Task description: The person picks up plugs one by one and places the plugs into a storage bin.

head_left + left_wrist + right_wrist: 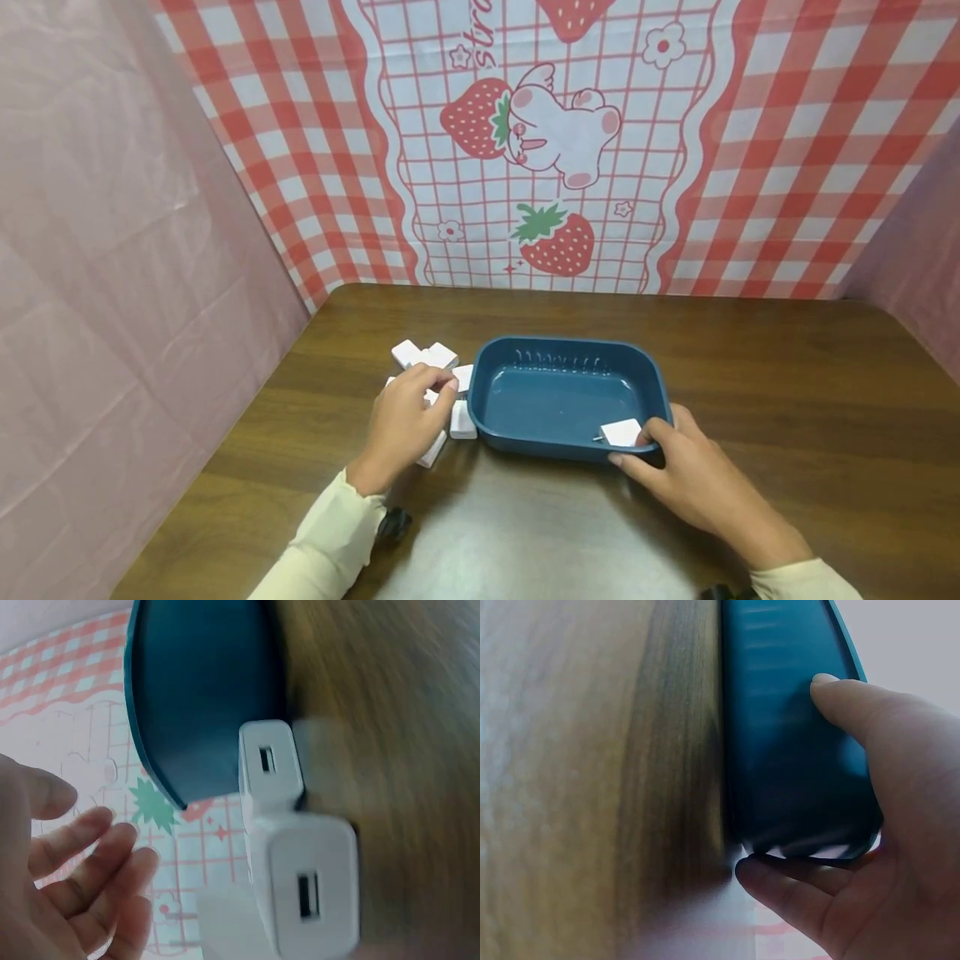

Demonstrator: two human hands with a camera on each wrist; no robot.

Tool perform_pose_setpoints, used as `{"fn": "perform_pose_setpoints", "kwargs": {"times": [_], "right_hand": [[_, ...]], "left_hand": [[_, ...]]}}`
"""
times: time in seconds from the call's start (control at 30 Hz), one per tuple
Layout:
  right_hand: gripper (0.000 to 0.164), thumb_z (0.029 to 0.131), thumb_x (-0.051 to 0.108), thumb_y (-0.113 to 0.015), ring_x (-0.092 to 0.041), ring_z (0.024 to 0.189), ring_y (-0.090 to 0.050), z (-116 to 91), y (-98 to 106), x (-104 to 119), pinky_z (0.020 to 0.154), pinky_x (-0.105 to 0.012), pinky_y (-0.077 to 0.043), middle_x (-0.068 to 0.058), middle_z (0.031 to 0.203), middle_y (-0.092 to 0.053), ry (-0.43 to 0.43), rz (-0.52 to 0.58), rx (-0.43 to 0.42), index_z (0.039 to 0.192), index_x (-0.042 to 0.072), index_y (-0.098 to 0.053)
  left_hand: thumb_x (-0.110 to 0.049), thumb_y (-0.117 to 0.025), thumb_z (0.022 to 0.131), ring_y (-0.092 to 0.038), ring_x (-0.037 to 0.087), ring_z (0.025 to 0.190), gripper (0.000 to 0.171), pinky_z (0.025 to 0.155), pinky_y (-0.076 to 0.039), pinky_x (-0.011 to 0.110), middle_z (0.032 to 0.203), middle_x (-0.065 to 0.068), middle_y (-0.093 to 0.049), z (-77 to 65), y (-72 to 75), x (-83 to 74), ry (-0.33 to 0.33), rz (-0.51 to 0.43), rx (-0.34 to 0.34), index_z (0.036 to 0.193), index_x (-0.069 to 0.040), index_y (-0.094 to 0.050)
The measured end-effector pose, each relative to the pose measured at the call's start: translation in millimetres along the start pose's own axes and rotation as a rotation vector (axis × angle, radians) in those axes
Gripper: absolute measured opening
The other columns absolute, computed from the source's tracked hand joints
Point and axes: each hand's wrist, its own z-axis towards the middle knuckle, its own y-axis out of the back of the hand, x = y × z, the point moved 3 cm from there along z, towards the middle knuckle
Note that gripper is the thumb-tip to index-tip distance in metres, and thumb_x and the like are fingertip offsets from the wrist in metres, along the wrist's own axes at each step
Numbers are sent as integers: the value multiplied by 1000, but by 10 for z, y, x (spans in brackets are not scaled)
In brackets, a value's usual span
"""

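Observation:
A dark blue plastic basin (555,448) sits on the table, with one white charger plug (621,432) lying inside its near right corner, metal prongs pointing left. My right hand (693,475) grips that corner, thumb against the outer front wall and a finger over the rim; the right wrist view shows other fingers round the basin's end (795,750). My left hand (405,421) hovers over several white charger plugs (463,421) left of the basin. In the left wrist view its fingers (94,862) are loosely bent with nothing between them, beside two plugs (311,889) showing USB ports.
The brown wooden table (787,400) extends around the basin. Behind it hangs a red-and-white checked cloth (555,150) with strawberries and a cartoon rabbit. Pale pink cloth (135,275) hangs along the left side.

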Motion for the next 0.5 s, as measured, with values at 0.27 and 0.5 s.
{"fn": "perform_pose_setpoints", "kwargs": {"times": [0.27, 0.5], "right_hand": [[42, 86, 53, -73, -33, 91, -61, 5, 7, 0, 78, -59, -53, -29, 128, -48, -2, -5, 2, 90, 13, -64], [43, 86, 54, -73, -33, 91, -61, 1, -1, -2, 78, -58, -53, -29, 128, -48, -19, -6, 19, 91, 12, -65]], "left_hand": [[-22, -74, 86, -64, 24, 84, 12, 69, -50, 43, 89, 2, -69, -98, 50, 177, 16, 206, -44, 93, -12, -76], [-27, -79, 81, -61, 27, 88, 21, 70, -49, 43, 93, 4, -66, -172, 43, 238, 35, 270, -23, 97, -12, -77]]}}
